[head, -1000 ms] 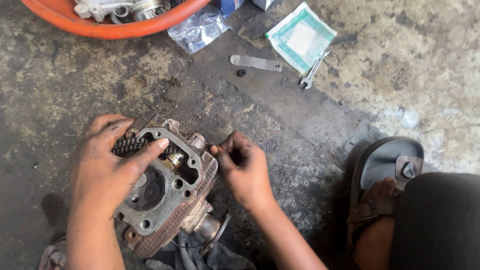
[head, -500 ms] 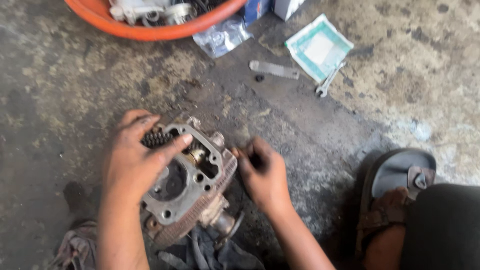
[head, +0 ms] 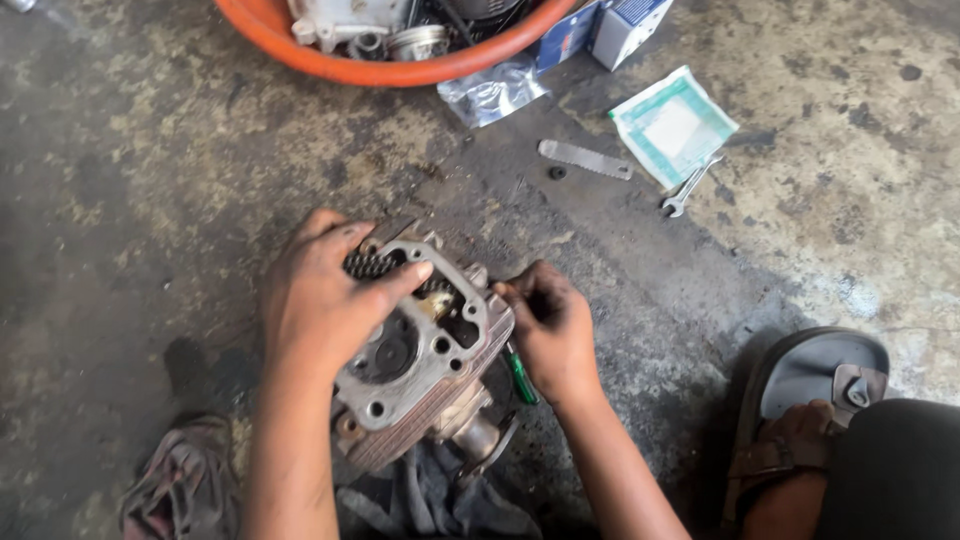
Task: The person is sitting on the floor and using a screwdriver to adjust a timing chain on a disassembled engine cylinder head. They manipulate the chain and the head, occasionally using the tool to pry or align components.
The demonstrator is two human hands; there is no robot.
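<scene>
While left hand (head: pixel 325 300) presses flat on grey finned metal cylinder head (head: pixel 425 355), frame centre | right hand (head: pixel 550 325) clamps green-handled tool (head: pixel 521 377) just right of it | handle points lower right.

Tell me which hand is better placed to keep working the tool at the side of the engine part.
Right. The right hand already grips the green-handled tool against the engine part. The left hand lies spread on top, probably steadying it.
</scene>
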